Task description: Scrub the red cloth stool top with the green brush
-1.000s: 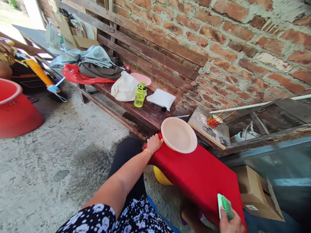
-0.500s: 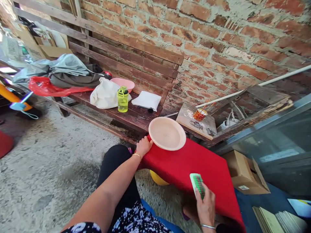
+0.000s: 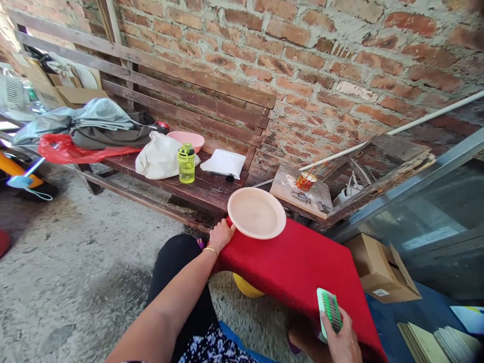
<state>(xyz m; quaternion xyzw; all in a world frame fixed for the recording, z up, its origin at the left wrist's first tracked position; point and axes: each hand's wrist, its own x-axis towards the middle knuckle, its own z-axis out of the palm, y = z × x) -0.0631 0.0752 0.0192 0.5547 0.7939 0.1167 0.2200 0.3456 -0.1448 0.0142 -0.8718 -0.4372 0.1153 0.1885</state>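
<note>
In my right hand [image 3: 342, 339] is a scrubbing brush [image 3: 329, 311] with a pale green back and green and dark bristles. I hold it over the near right end of the red cloth [image 3: 298, 262], bristles facing to the right. My left hand [image 3: 221, 235] is closed on the cloth at the far left edge of the table it covers. Just beside its fingers stands a round pale pink basin [image 3: 257, 213] on the cloth. Whether the basin holds water I cannot tell.
A wooden bench [image 3: 159, 179] along the brick wall bears a green bottle [image 3: 186, 164], a white bag [image 3: 155, 159], a pink bowl [image 3: 189, 139] and folded clothes [image 3: 102, 121]. A cardboard box [image 3: 380, 267] stands to the right. Underneath the table is something yellow [image 3: 245, 286].
My right hand has moved with the brush to the right and towards me along the cloth. My left hand keeps its place at the table edge. The view has shifted slightly.
</note>
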